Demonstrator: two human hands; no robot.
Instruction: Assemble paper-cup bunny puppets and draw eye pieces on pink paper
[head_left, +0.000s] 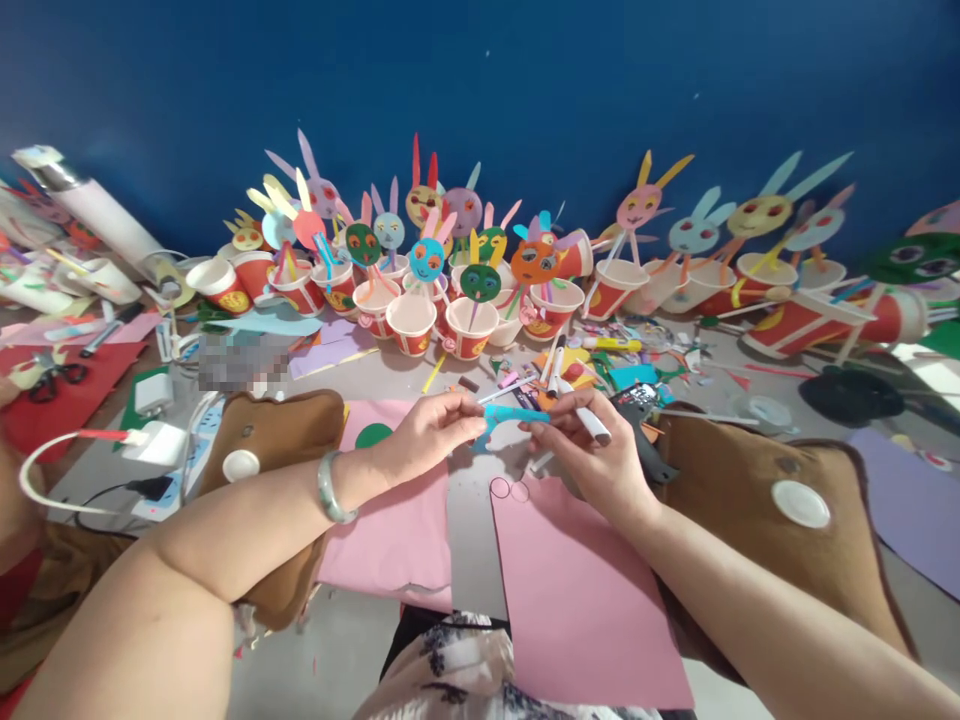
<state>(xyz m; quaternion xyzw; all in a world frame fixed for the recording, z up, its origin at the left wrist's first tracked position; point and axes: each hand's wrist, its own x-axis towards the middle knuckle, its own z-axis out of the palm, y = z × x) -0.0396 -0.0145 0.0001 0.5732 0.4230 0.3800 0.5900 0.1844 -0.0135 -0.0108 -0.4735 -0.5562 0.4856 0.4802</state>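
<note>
A narrow blue paper strip (pixel 517 414) is stretched level between both hands above the table. My left hand (pixel 427 437), below a jade-coloured bangle, pinches its left end between thumb and fingertips. At its right end my right hand (pixel 600 455) is closed, with the fingertips by the strip. A white marker (pixel 592 425) with a dark end also lies in the right hand's fingers. Two circles are drawn at the top corner of a pink paper sheet (pixel 585 600) below. On the left, another pink sheet (pixel 397 510) carries a green paper circle (pixel 373 435).
Behind stand several red-and-white paper cups (pixel 412 325) with paper rabbit faces. Brown cushions (pixel 757 530) flank the workplace. At left are a power strip (pixel 191 460) with chargers, scissors (pixel 56 378) and a white bottle (pixel 97 210). Markers and paper scraps (pixel 630 365) lie ahead.
</note>
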